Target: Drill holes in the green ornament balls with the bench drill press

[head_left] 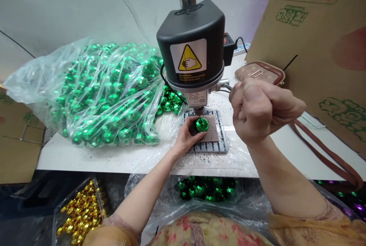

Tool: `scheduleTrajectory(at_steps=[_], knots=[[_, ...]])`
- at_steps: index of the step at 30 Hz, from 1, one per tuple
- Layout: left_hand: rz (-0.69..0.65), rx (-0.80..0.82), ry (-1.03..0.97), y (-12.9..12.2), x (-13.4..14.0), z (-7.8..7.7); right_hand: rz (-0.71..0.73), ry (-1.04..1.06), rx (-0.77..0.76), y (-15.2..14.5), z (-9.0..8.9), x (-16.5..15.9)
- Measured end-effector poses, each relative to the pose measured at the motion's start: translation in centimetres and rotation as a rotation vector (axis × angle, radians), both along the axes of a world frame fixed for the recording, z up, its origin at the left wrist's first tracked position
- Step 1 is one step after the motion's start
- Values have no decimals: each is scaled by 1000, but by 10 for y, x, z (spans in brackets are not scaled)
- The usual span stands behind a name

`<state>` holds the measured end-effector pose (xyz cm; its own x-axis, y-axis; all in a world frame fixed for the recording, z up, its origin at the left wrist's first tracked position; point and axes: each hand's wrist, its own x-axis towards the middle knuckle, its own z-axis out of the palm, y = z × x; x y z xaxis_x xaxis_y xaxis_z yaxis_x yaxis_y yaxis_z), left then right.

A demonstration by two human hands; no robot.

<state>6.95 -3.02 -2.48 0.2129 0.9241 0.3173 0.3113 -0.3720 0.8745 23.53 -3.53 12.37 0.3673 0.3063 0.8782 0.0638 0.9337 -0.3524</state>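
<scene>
A shiny green faceted ball sits on a brownish board under the bit of a small bench drill press. My left hand grips this ball from its left side, thumb and fingers around it. The drill bit meets the top of the ball; how deep it goes I cannot tell. My right hand is closed in a fist around the drill press lever, of which only a short piece shows. Below the board lies the slotted metal base plate, sprinkled with dark shavings.
A large clear plastic bag of green balls lies left of the drill. An open plastic bag with green balls hangs below the table edge. Gold balls fill a clear bin, lower left. A brown purse and a tall carton stand right.
</scene>
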Motion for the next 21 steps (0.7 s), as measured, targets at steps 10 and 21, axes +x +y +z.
scheduleTrajectory(at_steps=[10, 21], knots=[[-32, -30, -39, 1, -1, -3, -11, -60, 150, 6, -19, 3], [-24, 0, -41, 3, -2, -7, -53, -97, 254, 14, -29, 6]])
